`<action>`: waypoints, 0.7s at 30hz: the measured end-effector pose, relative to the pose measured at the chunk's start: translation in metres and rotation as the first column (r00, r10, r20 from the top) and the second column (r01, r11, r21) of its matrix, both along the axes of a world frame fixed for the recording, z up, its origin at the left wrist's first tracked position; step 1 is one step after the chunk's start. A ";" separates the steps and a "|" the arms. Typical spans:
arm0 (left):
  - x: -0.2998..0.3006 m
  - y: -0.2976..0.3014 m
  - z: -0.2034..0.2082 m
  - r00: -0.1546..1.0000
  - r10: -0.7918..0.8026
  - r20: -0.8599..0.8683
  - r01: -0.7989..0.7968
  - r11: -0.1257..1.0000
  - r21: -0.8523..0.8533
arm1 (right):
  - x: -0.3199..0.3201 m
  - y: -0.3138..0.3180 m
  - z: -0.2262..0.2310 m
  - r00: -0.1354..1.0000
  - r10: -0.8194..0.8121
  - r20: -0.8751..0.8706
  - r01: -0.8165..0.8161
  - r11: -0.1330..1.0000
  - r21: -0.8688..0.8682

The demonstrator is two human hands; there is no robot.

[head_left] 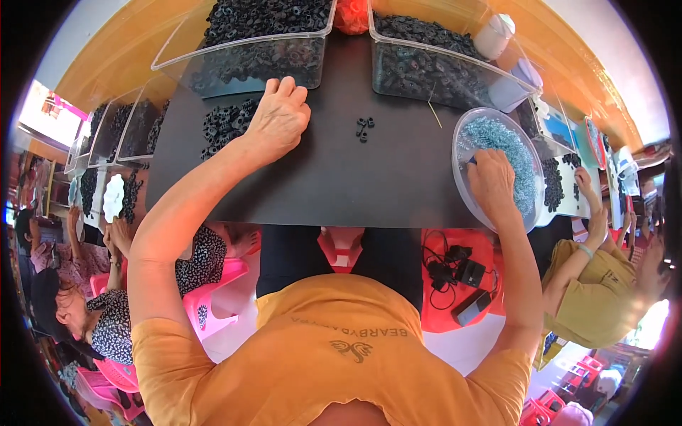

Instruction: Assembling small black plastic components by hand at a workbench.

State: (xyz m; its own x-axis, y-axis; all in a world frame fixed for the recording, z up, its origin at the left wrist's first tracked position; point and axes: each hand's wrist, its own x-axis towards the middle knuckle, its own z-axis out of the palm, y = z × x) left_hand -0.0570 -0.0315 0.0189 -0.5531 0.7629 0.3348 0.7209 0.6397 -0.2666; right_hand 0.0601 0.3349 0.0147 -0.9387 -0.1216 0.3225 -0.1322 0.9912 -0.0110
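My left hand [280, 117] is over the black table [320, 184], beside a pile of small black ring-like plastic parts [226, 128]. Its fingers are curled in, and whatever they may hold is hidden. My right hand [491, 177] reaches into a clear round bowl [462, 192] of small light-blue pieces [510, 145], too fine to make out singly. Its fingers are closed, with a small dark-blue thing [472, 160] showing at their tips. Between my hands lies a small cluster of several black parts [364, 129].
Two clear bins, one at far left [241, 77] and one at far right [419, 74], hold many black parts. A white bottle [495, 35] stands in the right one. A thin stick [435, 113] leans there. People sit on both sides. A red stool [444, 316] bears black adapters [470, 273].
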 end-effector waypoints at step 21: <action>0.090 0.042 -0.015 0.271 -0.665 0.696 -0.622 0.431 0.654 | 0.032 -0.070 0.035 0.998 0.054 -0.040 -0.065 0.638 -0.767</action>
State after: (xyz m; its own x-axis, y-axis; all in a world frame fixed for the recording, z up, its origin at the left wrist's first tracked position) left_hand 0.0331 0.0110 0.0043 -0.8703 0.4923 0.0149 -0.0062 -0.0413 0.9991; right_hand 0.0922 0.2650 0.0498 -0.9339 0.1192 0.3370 -0.1963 0.6168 -0.7623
